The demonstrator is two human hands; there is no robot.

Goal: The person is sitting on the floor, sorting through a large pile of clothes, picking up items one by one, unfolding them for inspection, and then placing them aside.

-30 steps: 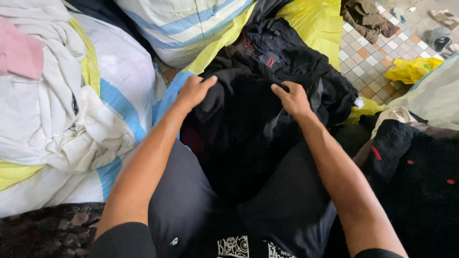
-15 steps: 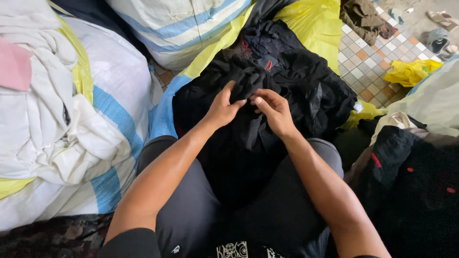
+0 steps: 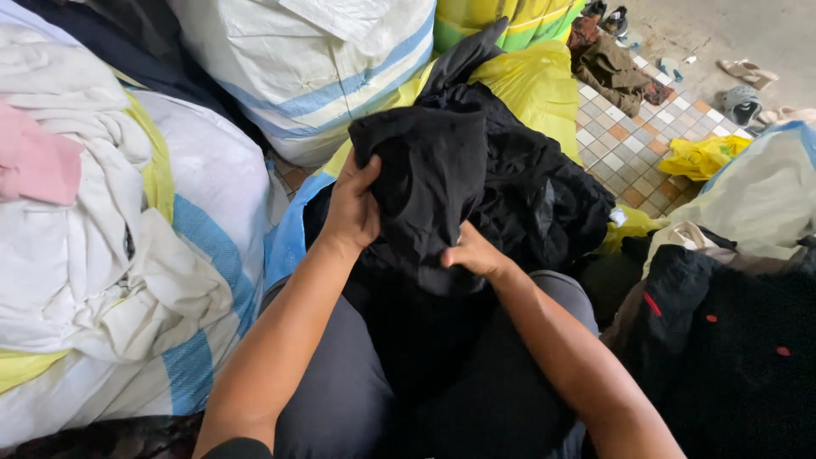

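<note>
In the centre of the frame both hands hold one soft black cloth garment (image 3: 425,183), which is bunched and hangs in loose folds above the person's lap. The left hand (image 3: 353,208) has its grip clenched on the left edge of this garment, with the thumb on the front of the fabric. The right hand (image 3: 476,253) grasps the same garment lower down, its fingers pressed into the folds. Just behind the garment lies a crumpled pile of black clothes (image 3: 535,183) with a matte, wrinkled surface. In the upper middle stands a big woven plastic sack, white with blue stripes (image 3: 314,68). At the left of the frame there is a heap of white cotton cloth (image 3: 76,255) with a small pink piece of fabric (image 3: 34,161) on it. A smooth yellow plastic bag (image 3: 531,89) is at the upper right of the pile, and beyond it the floor of small square tiles (image 3: 633,157) is visible.
</note>
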